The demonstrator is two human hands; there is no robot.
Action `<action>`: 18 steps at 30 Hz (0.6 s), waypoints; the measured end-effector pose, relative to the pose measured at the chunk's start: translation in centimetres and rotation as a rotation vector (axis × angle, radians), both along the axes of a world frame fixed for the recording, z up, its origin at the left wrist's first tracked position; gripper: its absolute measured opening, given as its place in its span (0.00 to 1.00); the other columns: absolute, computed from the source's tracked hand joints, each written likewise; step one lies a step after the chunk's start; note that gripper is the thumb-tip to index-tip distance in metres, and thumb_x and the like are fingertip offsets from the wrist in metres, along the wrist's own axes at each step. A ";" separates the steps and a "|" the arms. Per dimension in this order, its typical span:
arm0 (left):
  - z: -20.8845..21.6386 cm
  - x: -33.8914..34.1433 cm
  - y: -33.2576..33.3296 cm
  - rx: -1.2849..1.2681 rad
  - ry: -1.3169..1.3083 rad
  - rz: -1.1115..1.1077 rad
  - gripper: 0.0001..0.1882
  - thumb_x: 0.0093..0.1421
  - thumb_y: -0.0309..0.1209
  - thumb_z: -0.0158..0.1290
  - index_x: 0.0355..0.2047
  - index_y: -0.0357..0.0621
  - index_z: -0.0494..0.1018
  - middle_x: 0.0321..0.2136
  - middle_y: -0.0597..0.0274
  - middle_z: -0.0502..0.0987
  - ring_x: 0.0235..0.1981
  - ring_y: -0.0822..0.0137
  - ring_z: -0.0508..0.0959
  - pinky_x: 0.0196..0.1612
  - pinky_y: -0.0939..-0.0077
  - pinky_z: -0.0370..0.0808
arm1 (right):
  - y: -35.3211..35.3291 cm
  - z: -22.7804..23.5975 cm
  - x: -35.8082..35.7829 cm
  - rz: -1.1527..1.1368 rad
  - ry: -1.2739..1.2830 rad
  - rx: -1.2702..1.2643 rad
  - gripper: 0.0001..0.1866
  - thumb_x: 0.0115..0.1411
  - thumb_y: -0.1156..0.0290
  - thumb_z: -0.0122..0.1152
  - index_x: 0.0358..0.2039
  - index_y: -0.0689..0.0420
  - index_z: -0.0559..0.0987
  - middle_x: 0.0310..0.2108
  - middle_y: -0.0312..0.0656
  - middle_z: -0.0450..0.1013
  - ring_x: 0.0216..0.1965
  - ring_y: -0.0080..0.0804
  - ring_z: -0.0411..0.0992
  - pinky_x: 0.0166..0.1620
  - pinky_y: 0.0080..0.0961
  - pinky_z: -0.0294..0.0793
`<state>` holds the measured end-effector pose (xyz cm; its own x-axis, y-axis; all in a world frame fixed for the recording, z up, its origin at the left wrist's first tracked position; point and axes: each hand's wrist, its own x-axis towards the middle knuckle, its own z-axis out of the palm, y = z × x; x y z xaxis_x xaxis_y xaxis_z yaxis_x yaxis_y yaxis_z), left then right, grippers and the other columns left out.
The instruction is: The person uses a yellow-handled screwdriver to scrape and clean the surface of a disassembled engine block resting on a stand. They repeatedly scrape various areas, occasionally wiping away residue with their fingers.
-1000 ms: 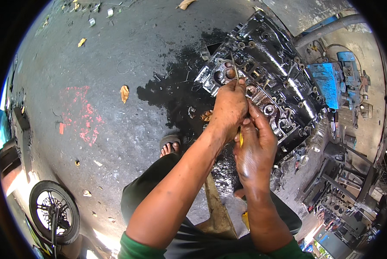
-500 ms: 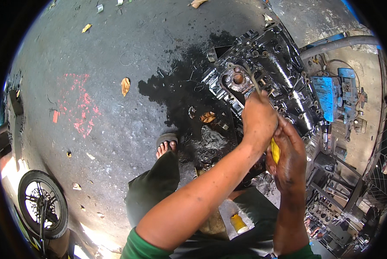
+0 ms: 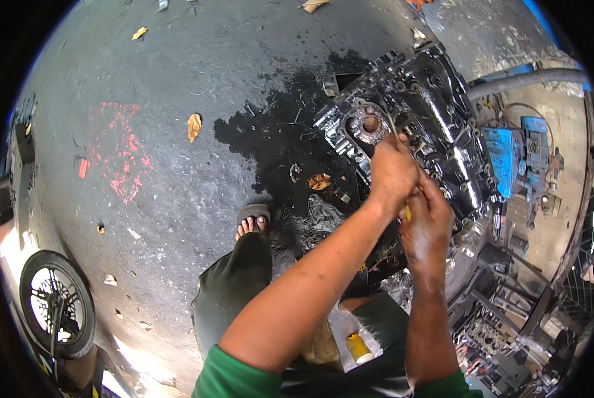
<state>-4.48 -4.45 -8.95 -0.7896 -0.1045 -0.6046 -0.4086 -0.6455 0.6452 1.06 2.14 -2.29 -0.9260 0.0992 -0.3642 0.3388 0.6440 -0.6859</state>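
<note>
While bent over the oily engine block [image 3: 416, 119] right of centre, left hand [image 3: 393, 174] fisted round a thin metal tool [image 3: 391, 123]. Right hand [image 3: 429, 222] closed on a yellow handle [image 3: 408, 213], just below. Black oil stain [image 3: 277, 142] alongside.

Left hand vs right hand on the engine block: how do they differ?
The left hand sits higher, on the engine block, gripping a thin metal tool. The right hand sits lower, beside it, closed on something yellow. The left forearm crosses the frame diagonally; the right rises nearly straight. Both look greasy.

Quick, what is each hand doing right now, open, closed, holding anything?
Left hand: closed on a thin metal tool over the engine block.
Right hand: closed on a yellow handle.
</note>
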 end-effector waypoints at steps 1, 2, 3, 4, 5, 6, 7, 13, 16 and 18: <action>-0.2 0.1 0.4 -0.014 -0.032 -0.036 0.19 0.72 0.38 0.38 0.45 0.32 0.70 0.21 0.46 0.77 0.22 0.54 0.80 0.29 0.60 0.74 | 0.8 0.1 0.0 0.025 0.009 0.005 0.20 0.66 0.74 0.45 0.58 0.64 0.72 0.41 0.44 0.77 0.35 0.21 0.72 0.40 0.20 0.71; 0.1 0.5 1.4 0.086 -0.054 -0.015 0.20 0.72 0.38 0.37 0.46 0.33 0.69 0.21 0.47 0.77 0.21 0.57 0.80 0.26 0.62 0.74 | 1.7 0.2 0.2 0.059 0.033 -0.059 0.20 0.67 0.74 0.45 0.58 0.65 0.71 0.42 0.44 0.77 0.36 0.22 0.72 0.41 0.20 0.71; 0.2 0.7 2.0 -0.038 -0.035 -0.030 0.19 0.72 0.38 0.37 0.47 0.33 0.69 0.20 0.51 0.76 0.19 0.62 0.79 0.22 0.67 0.73 | 2.6 0.5 0.2 0.102 0.045 -0.142 0.20 0.67 0.76 0.45 0.59 0.66 0.69 0.46 0.45 0.75 0.42 0.24 0.72 0.45 0.21 0.71; 0.6 1.0 2.8 0.014 -0.027 0.038 0.19 0.72 0.38 0.37 0.46 0.33 0.68 0.20 0.52 0.76 0.19 0.64 0.78 0.21 0.68 0.73 | 3.5 0.6 0.2 0.164 0.076 -0.146 0.21 0.67 0.77 0.45 0.59 0.67 0.68 0.51 0.47 0.74 0.47 0.27 0.72 0.49 0.22 0.71; 1.0 1.2 3.6 0.070 0.007 0.106 0.18 0.72 0.38 0.37 0.46 0.33 0.68 0.20 0.52 0.75 0.19 0.65 0.78 0.21 0.68 0.73 | 4.5 0.8 -0.1 0.209 0.084 -0.125 0.20 0.67 0.77 0.45 0.59 0.67 0.68 0.52 0.48 0.73 0.50 0.28 0.71 0.52 0.23 0.69; 1.3 1.2 4.3 0.091 -0.032 0.094 0.18 0.72 0.38 0.37 0.45 0.33 0.67 0.19 0.53 0.75 0.18 0.65 0.77 0.21 0.69 0.73 | 5.4 0.8 -0.4 0.255 0.092 -0.103 0.20 0.67 0.77 0.45 0.59 0.67 0.68 0.54 0.49 0.72 0.53 0.29 0.70 0.55 0.24 0.68; 1.6 1.0 4.7 0.102 -0.031 0.107 0.18 0.73 0.38 0.37 0.45 0.33 0.67 0.19 0.53 0.75 0.18 0.65 0.77 0.21 0.69 0.74 | 6.3 0.9 -1.0 0.300 0.102 -0.083 0.20 0.67 0.77 0.45 0.59 0.67 0.68 0.56 0.49 0.70 0.55 0.30 0.69 0.58 0.25 0.67; 2.1 -2.2 4.5 0.292 0.024 0.291 0.17 0.72 0.40 0.32 0.35 0.40 0.63 0.17 0.57 0.70 0.16 0.66 0.72 0.20 0.70 0.72 | 10.9 2.2 -4.1 0.529 -0.029 -0.092 0.24 0.68 0.73 0.49 0.63 0.63 0.64 0.62 0.50 0.65 0.62 0.31 0.63 0.64 0.28 0.58; 1.3 -3.5 4.5 0.222 0.006 0.365 0.21 0.72 0.48 0.32 0.37 0.43 0.63 0.14 0.67 0.59 0.12 0.70 0.60 0.16 0.72 0.63 | 12.3 1.6 -4.4 0.617 0.074 -0.073 0.23 0.66 0.74 0.50 0.62 0.54 0.68 0.53 0.53 0.73 0.52 0.46 0.75 0.50 0.33 0.75; 1.0 -3.5 5.6 0.255 -0.091 0.373 0.21 0.73 0.49 0.32 0.38 0.44 0.64 0.15 0.68 0.57 0.13 0.71 0.58 0.16 0.73 0.59 | 13.0 1.1 -4.4 0.564 -0.018 -0.104 0.23 0.67 0.74 0.50 0.63 0.56 0.66 0.56 0.48 0.72 0.53 0.32 0.71 0.54 0.29 0.71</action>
